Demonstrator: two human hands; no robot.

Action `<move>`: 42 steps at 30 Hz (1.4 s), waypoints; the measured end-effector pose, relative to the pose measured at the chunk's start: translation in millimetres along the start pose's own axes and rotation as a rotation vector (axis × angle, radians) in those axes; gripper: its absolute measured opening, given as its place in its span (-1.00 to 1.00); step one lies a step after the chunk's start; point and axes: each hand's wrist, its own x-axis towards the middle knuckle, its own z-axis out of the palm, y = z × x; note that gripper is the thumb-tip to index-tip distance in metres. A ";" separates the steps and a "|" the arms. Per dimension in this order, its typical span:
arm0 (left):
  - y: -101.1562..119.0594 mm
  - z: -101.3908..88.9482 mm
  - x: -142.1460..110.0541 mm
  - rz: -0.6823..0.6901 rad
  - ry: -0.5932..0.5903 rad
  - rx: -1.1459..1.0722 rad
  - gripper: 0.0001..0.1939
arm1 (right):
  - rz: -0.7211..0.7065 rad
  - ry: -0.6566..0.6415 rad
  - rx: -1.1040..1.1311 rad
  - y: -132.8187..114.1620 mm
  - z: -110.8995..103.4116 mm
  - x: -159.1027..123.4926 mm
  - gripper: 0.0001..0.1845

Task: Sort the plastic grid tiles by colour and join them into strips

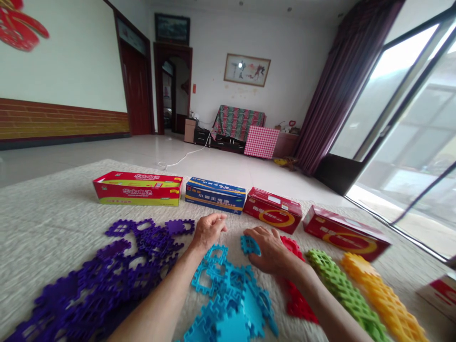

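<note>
My left hand (210,231) hovers just above the far end of a loose pile of light-blue interlocking plastic tiles (231,304). Its fingers are curled together, and nothing shows in them. My right hand (269,248) grips a single light-blue tile (250,244) between thumb and fingers, low over the mat. Under the right wrist and forearm, red tiles (299,289) are partly hidden. A wide heap of purple tiles (117,275) spreads to the left of my left forearm. Green tiles (344,289) and yellow tiles (384,294) lie in overlapping rows on the right.
Beyond the hands stand a red-and-yellow box (138,190), a blue box (215,195) and two dark red boxes (272,211), (345,232). All rest on a beige mat (74,199). Another box (440,294) sits at the right edge. A white cable (185,156) crosses the floor behind.
</note>
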 end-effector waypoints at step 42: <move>-1.2 1.2 1.4 -0.047 0.132 -0.142 -0.68 | -0.095 0.004 0.198 -43.3 5.4 7.8 -0.60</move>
